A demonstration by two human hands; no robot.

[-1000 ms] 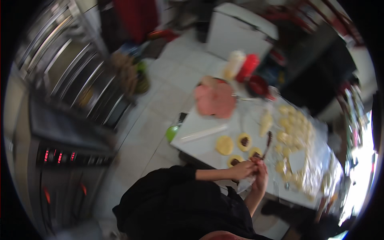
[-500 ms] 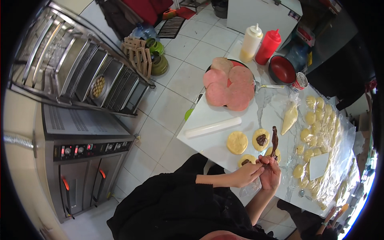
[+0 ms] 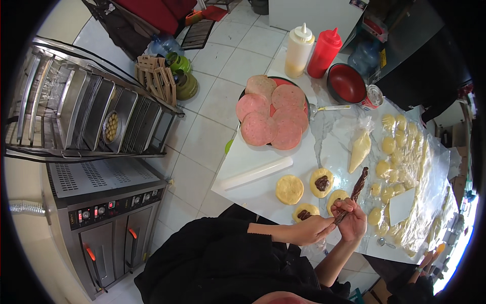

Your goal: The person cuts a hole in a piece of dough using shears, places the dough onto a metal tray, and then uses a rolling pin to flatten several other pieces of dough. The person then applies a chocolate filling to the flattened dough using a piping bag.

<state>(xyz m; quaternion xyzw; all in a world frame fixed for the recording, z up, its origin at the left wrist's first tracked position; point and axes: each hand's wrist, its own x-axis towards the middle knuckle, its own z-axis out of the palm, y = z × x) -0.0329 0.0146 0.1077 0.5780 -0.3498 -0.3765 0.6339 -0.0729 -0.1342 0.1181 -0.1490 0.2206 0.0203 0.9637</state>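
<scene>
A slim clear piping bag with dark brown filling slants up from my hands. My right hand is closed round its lower part. Fingers of my left hand pinch its lower end. Under and beside the hands lie flattened yellow dough rounds. One dough round has a brown dollop in its middle, as does a nearer dough round. A plain dough round lies to the left. Another dough round is partly hidden behind my right hand.
A white rolling pin and a plate of pink meat slices lie left. Behind stand squeeze bottles and a red-lined bowl. Right are a cream-filled piping bag and dough balls under plastic. An oven stands far left.
The brown-filled bag and my right hand have shifted right, and the bag now leans more to the right. My hands sit slightly farther apart. The whole view has shifted a little.
</scene>
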